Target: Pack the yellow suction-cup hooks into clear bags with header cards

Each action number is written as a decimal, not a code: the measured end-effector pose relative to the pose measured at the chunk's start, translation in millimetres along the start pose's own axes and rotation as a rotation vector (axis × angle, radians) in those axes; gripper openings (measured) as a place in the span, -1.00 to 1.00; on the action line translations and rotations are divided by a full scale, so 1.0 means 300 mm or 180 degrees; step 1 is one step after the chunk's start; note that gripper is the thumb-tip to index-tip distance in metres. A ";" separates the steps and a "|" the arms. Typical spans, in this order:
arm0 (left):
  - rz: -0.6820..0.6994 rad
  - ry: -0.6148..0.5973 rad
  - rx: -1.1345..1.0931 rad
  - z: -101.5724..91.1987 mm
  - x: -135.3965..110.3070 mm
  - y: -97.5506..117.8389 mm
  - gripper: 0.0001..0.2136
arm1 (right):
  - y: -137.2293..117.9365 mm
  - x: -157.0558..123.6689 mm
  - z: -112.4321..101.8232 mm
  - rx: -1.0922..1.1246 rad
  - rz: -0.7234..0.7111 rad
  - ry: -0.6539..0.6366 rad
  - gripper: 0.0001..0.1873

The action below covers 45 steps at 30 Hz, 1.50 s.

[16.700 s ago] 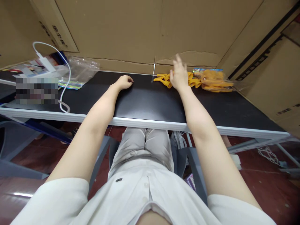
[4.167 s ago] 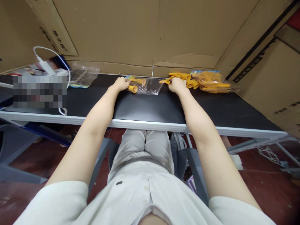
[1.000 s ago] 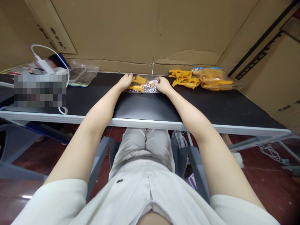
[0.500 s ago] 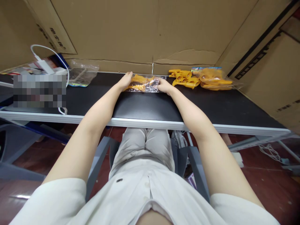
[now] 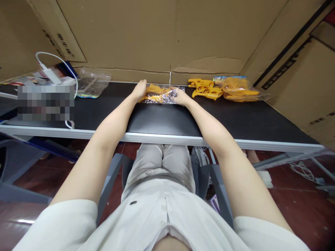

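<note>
A clear plastic bag point(image 5: 167, 100) with yellow plastic pieces point(image 5: 156, 89) inside lies on the black tabletop, toward its back edge. My left hand point(image 5: 140, 91) is closed on the bag's left end. At the other end, my right hand point(image 5: 181, 96) is closed on the crinkled plastic, its fingertips partly hidden by glare and folds. To the right of that hand, several loose yellow horn-shaped plastic pieces point(image 5: 206, 91) lie in a pile. Next to them is another clear bag point(image 5: 239, 89) filled with similar yellow pieces.
A flat clear bag point(image 5: 91, 83) lies back left, near a white cable point(image 5: 59, 54) with its plug and a blurred-out patch. Cardboard walls point(image 5: 125, 35) stand behind and at both sides. The table's light metal edge point(image 5: 167, 138) runs in front of me.
My right hand has shifted slightly left along the bag, gathering its right end. My left hand stays at its end. The loose pieces look unmoved.
</note>
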<state>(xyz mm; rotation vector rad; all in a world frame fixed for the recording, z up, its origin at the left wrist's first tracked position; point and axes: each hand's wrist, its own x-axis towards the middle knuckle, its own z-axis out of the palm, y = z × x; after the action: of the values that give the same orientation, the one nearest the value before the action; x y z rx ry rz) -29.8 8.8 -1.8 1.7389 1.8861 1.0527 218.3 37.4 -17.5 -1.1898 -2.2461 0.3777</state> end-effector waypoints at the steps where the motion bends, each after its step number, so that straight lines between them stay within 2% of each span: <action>1: -0.0049 0.0063 0.0117 -0.010 -0.007 0.007 -0.44 | -0.008 -0.005 -0.007 0.0140 0.0024 -0.0071 -0.26; 4: -0.0214 0.0227 0.0521 -0.040 -0.034 0.025 -0.46 | -0.035 -0.020 -0.025 0.0489 0.0108 -0.0114 -0.42; 7: -0.0210 0.0101 0.0695 -0.057 -0.055 0.032 -0.43 | -0.066 -0.035 -0.038 0.0710 0.0138 -0.0126 -0.62; 11: 0.0002 -0.0138 0.0502 -0.051 -0.052 0.013 -0.45 | -0.100 -0.051 -0.048 0.0971 0.0090 -0.0150 -0.49; 14: -0.0004 -0.0117 0.0340 -0.044 -0.035 -0.007 -0.49 | -0.114 -0.055 -0.047 0.0965 0.0080 -0.0133 -0.39; 17: -0.0155 0.0103 0.0477 -0.049 -0.027 -0.014 -0.52 | -0.122 -0.054 -0.036 0.0742 0.0095 -0.0086 -0.42; 21: -0.0217 0.0101 0.0449 -0.056 -0.032 -0.006 -0.62 | -0.119 -0.044 -0.017 0.0657 -0.0118 -0.0330 -0.46; 24: -0.0289 0.0111 0.0233 -0.044 -0.037 0.002 -0.56 | -0.103 -0.036 -0.008 0.0743 -0.0333 -0.0491 -0.37; 28: -0.0354 0.0111 -0.0038 -0.024 -0.039 0.011 -0.54 | -0.084 -0.025 0.001 0.0764 -0.0434 -0.0607 -0.36; 31: -0.0306 0.0104 -0.0070 -0.017 -0.035 0.011 -0.55 | -0.093 -0.015 0.013 0.0740 -0.0380 -0.0611 -0.42; 38: -0.0164 0.0112 -0.0050 -0.006 -0.014 -0.012 -0.51 | -0.151 -0.015 0.018 0.0992 -0.0063 -0.0631 -0.76; 45: -0.0122 0.0011 -0.0032 -0.007 -0.013 -0.017 -0.51 | -0.166 -0.018 0.022 0.1184 0.0234 -0.0566 -0.84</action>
<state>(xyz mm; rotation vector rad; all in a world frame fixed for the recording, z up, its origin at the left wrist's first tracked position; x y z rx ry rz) -34.0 4.6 -5.1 1.6895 1.9054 1.0500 183.7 5.0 -0.3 -1.0749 -2.1541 0.9181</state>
